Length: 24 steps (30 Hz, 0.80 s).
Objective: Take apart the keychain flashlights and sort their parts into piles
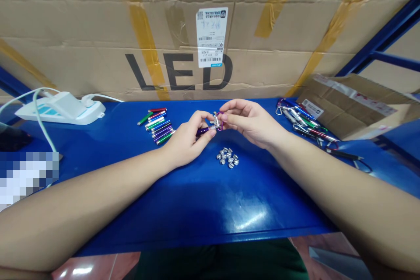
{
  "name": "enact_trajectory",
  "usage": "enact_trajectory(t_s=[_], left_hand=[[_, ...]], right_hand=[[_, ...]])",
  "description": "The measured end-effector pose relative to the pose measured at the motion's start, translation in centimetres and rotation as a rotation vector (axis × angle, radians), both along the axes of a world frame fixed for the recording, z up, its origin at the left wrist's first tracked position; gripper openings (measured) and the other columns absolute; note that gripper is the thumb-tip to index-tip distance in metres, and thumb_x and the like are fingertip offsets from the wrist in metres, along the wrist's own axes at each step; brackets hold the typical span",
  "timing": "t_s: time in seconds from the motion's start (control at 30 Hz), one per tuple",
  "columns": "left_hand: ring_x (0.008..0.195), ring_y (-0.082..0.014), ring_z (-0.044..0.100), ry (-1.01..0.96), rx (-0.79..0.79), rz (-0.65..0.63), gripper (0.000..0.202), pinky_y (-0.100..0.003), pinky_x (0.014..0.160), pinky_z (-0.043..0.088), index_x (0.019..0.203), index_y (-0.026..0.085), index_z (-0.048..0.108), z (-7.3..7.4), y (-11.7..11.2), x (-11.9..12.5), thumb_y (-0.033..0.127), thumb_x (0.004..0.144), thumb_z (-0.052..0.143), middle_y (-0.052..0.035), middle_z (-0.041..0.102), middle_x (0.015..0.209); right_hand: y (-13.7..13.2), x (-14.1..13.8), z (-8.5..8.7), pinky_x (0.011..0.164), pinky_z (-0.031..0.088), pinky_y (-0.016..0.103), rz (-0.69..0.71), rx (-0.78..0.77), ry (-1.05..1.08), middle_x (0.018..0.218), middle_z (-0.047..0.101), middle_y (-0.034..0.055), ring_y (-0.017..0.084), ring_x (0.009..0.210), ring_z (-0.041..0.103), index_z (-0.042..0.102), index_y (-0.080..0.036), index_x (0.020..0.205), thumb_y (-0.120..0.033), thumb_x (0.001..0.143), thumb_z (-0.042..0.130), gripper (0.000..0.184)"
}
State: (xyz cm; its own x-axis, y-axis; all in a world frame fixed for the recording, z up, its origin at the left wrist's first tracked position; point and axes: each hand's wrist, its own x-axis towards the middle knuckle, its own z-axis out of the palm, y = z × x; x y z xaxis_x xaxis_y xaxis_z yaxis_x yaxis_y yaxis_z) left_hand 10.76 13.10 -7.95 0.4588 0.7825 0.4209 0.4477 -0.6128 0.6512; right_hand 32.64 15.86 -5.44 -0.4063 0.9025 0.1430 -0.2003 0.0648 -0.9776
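My left hand point(190, 140) is closed round a purple metal tube point(202, 131) with a silver end, near the middle of the blue table. Fingers of my right hand point(249, 122) pinch a small purple-pink carabiner point(221, 121) at that silver end. Whether the two are joined cannot be made out. Just behind the fingers lie a few small silver pieces point(214, 113), partly hidden. Below my hands is a loose pile of small round silver caps point(227, 158). Left of my left hand, several coloured metal tubes point(160, 129) in green, red, blue and purple lie side by side.
At the right lie several tubes with carabiners point(305, 120) beside an open cardboard box point(351, 105). A white power strip point(62, 109) with cables sits at the left. A large cardboard carton point(98, 30) marked LED stands behind the blue table point(197, 210).
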Motion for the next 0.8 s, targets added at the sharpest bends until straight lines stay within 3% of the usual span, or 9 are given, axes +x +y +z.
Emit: enact_trajectory(t_s=[0.2, 0.37, 0.6, 0.8], left_hand=[[0.073, -0.0157, 0.065, 0.014, 0.053, 0.056, 0.034, -0.03, 0.069, 0.049, 0.137, 0.02, 0.054, -0.03, 0.14, 0.03, 0.035, 0.107, 0.051, -0.0009, 0.069, 0.087], [0.089, -0.019, 0.072, 0.014, 0.059, 0.052, 0.034, -0.034, 0.084, 0.055, 0.137, 0.021, 0.06, 0.06, 0.2, 0.03, 0.034, 0.107, 0.053, -0.0055, 0.076, 0.107], [0.092, -0.0191, 0.073, -0.012, 0.054, 0.068, 0.026, -0.033, 0.082, 0.056, 0.125, 0.02, 0.065, 0.15, 0.12, 0.08, 0.033, 0.105, 0.054, -0.0064, 0.077, 0.117], [0.098, -0.0212, 0.075, 0.012, 0.085, 0.074, 0.025, -0.034, 0.084, 0.056, 0.124, 0.019, 0.066, 0.27, 0.09, 0.17, 0.029, 0.104, 0.055, -0.0069, 0.078, 0.117]], right_hand=[[-0.17, 0.11, 0.24, 0.065, 0.062, 0.028, 0.055, 0.077, -0.153, 0.077, 0.072, 0.0021, 0.014, 0.069, 0.069, 0.072, -0.017, 0.091, -0.035, 0.079, 0.088, 0.027], [-0.63, -0.06, 0.27, 0.061, 0.067, 0.03, 0.049, -0.054, -0.211, 0.078, 0.068, -0.0004, 0.016, 0.069, 0.074, 0.062, -0.02, 0.097, -0.03, 0.084, 0.085, 0.028], [-0.66, -0.15, 0.38, 0.057, 0.061, 0.021, 0.042, -0.039, -0.191, 0.078, 0.067, -0.0003, 0.01, 0.065, 0.065, 0.067, -0.015, 0.098, -0.023, 0.074, 0.09, 0.034], [-0.49, -0.12, -0.13, 0.056, 0.057, 0.025, 0.012, 0.028, -0.284, 0.084, 0.07, 0.0025, 0.015, 0.073, 0.066, 0.067, -0.017, 0.1, -0.028, 0.064, 0.094, 0.046]])
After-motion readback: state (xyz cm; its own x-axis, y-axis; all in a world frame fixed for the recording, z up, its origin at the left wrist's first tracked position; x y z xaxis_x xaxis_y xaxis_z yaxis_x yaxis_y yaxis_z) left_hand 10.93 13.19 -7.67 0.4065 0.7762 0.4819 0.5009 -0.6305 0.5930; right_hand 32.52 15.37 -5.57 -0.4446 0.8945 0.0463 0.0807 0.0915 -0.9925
